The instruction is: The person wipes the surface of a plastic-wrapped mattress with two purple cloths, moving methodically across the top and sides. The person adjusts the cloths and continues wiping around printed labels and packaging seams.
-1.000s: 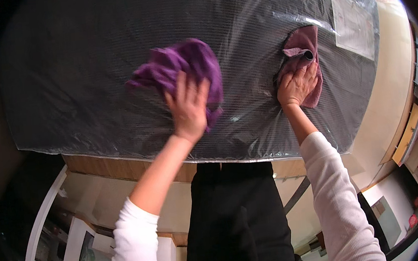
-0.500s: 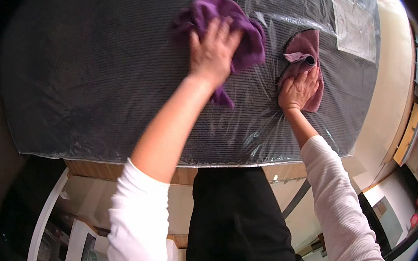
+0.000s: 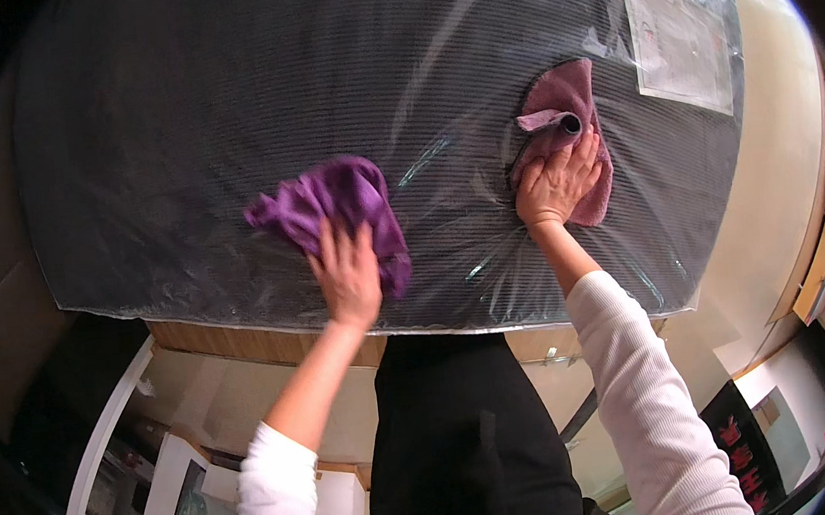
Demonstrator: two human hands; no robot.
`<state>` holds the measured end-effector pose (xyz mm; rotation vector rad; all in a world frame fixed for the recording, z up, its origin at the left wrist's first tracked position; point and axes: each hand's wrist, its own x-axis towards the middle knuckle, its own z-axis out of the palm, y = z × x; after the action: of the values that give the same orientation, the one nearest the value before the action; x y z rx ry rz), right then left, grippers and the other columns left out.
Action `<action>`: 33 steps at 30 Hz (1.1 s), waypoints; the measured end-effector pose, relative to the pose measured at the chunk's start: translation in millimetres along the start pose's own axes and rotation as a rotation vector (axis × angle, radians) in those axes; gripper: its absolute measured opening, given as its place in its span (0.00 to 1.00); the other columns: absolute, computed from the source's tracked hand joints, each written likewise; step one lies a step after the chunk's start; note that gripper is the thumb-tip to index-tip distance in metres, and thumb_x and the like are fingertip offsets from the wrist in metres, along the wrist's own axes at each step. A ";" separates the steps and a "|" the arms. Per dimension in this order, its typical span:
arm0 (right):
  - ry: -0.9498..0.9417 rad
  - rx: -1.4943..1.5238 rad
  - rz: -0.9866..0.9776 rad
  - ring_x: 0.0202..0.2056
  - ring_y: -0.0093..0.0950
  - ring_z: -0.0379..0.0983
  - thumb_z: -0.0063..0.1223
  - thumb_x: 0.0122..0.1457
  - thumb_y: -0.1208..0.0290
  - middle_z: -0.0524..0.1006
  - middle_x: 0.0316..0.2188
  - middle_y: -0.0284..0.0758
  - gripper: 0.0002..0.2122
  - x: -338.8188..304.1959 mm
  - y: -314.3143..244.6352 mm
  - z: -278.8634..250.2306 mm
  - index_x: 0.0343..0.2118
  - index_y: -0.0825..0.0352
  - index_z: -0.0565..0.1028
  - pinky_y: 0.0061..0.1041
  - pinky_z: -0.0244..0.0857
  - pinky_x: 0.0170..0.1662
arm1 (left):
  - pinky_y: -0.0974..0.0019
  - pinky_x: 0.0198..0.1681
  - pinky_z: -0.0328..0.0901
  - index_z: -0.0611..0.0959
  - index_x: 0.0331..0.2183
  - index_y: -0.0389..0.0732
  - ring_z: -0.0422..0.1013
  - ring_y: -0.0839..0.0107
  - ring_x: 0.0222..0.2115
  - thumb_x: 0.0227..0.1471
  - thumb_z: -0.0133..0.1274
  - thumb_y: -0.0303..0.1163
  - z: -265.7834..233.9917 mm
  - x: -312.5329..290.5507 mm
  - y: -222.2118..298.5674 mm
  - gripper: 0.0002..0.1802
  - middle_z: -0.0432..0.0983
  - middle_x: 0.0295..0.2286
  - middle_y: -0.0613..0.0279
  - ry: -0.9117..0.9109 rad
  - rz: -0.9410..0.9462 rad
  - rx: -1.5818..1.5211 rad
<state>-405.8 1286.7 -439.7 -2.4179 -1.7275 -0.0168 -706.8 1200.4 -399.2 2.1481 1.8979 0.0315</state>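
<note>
My left hand [image 3: 350, 278], a little blurred, lies with fingers stretched out on a crumpled purple cloth [image 3: 341, 190]. The cloth rests on a dark, ribbed surface [image 3: 172, 132] covered with clear plastic film. Over to the right, my right hand [image 3: 557, 184] presses flat, fingers extended, on a mauve cloth [image 3: 570, 88]. A rolled fold of that cloth, with a dark opening, stands up just beyond the fingers. Both palms face down, hiding the parts of the cloths beneath them. Creases in the film fan out around the right hand.
A pale sheet with print [image 3: 680, 43] lies at the covered surface's far right. Its near edge [image 3: 459, 330] runs in front of my dark-clothed legs [image 3: 459, 432]. White-framed furniture [image 3: 163, 500] stands at lower left; an orange-yellow item [image 3: 820, 258] is at the right.
My left hand has swept the purple cloth nearer and to the left across the plastic. My right hand and the mauve cloth keep nearly the same place; the whole view has shifted slightly.
</note>
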 end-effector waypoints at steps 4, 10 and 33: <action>-0.017 0.055 0.012 0.70 0.46 0.35 0.43 0.55 0.60 0.46 0.69 0.47 0.34 -1.4 -3.4 0.6 0.66 0.66 0.53 0.53 0.30 0.67 | 0.31 0.58 0.51 0.82 0.43 0.53 0.56 0.56 0.61 0.55 0.48 0.36 11.4 -70.9 40.0 0.14 0.64 0.59 0.60 -0.175 0.373 -0.087; -0.005 0.031 0.016 0.70 0.45 0.37 0.43 0.55 0.59 0.47 0.68 0.47 0.34 -1.9 -1.9 0.1 0.65 0.66 0.55 0.53 0.31 0.67 | 0.36 0.56 0.54 0.84 0.40 0.54 0.61 0.63 0.57 0.52 0.50 0.38 9.2 2.8 56.8 0.13 0.66 0.58 0.66 -0.147 0.624 -0.172; -0.336 0.190 -0.459 0.67 0.48 0.50 0.54 0.48 0.72 0.60 0.62 0.50 0.16 -165.6 -93.4 -42.9 0.41 0.70 0.73 0.57 0.41 0.65 | 0.33 0.58 0.52 0.75 0.53 0.55 0.55 0.58 0.61 0.52 0.52 0.33 -26.6 -81.9 -135.4 0.24 0.62 0.59 0.58 -0.127 0.360 -0.158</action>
<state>-544.3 1154.5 -402.9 -1.9276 -2.2740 0.4957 -854.8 1139.3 -389.7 2.2915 1.3729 0.1098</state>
